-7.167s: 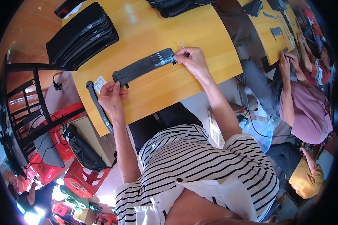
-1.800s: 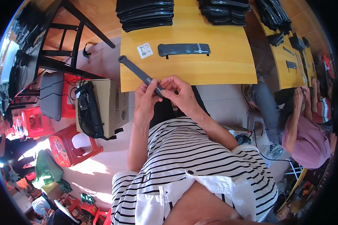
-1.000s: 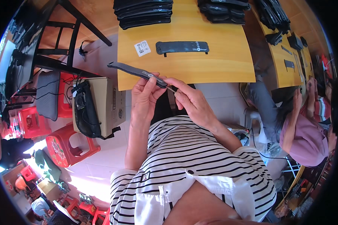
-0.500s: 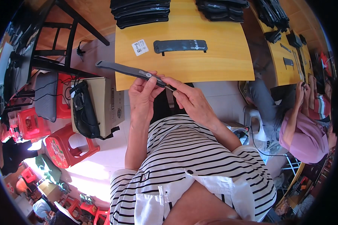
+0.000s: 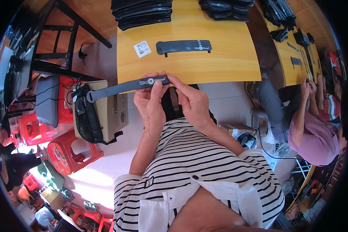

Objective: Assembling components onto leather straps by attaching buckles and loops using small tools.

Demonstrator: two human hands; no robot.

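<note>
A dark grey strap [image 5: 121, 86] with pale print and a round-holed left end stretches above the near edge of the table. My left hand [image 5: 150, 102] is closed on its right part, the thumb lying over the print. At the strap's right end, the fingertips of my right hand [image 5: 193, 102] pinch the tip. Whether anything else sits between those right fingers is hidden. Beyond my hands, a wider black strap [image 5: 178, 46] with small dark tabs lies flat on the yellow table [image 5: 220, 65]. To its left is a white printed label [image 5: 142, 49].
Stacks of black straps [image 5: 143, 16] [image 5: 226, 11] stand at the table's far side. On the left are a cardboard box [image 5: 108, 112] with a black bag [image 5: 87, 116] against it, and a red stool [image 5: 71, 152]. A co-worker in a purple top [image 5: 313, 135] sits at right.
The strap has turned so its printed face shows, and its left end has swung down and nearer. A thin metal piece seen by my right fingers before is out of sight.
</note>
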